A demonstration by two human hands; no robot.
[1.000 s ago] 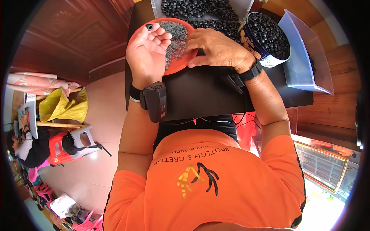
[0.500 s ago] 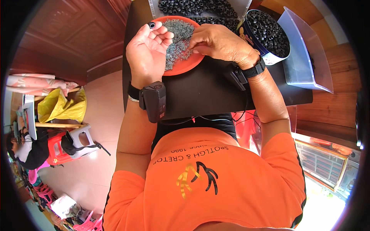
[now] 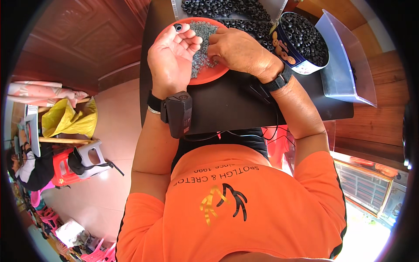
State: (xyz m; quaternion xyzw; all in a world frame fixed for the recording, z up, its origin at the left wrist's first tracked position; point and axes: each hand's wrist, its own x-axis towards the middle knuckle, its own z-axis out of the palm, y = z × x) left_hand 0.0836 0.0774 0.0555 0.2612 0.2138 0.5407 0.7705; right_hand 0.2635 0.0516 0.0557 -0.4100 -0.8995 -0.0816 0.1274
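My left hand (image 3: 169, 65) is palm up over the left side of a red round plate (image 3: 208, 79). Its thumb and forefinger pinch a small black ring-shaped part (image 3: 178, 27) with a hole through it, while the other fingers curl loosely. Small greyish, shiny pieces (image 3: 201, 31), too fine to name surely, are heaped on the plate. Over the plate's right side, my right hand (image 3: 244, 51) is back up with its fingers bent down toward the heap. The right fingertips are drawn together and partly hidden, so anything between them does not show.
Behind the plate, a clear tray (image 3: 276, 8) holds many black parts. A round dark-blue tin (image 3: 286, 49) full of similar parts stands to the right, next to a clear plastic bin (image 3: 345, 61). Cables run along the dark table's (image 3: 227, 109) front edge.
My left hand, still pinching the black part, has shifted slightly right. My right hand has moved a little left over the heap, its fingers drawn closer in.
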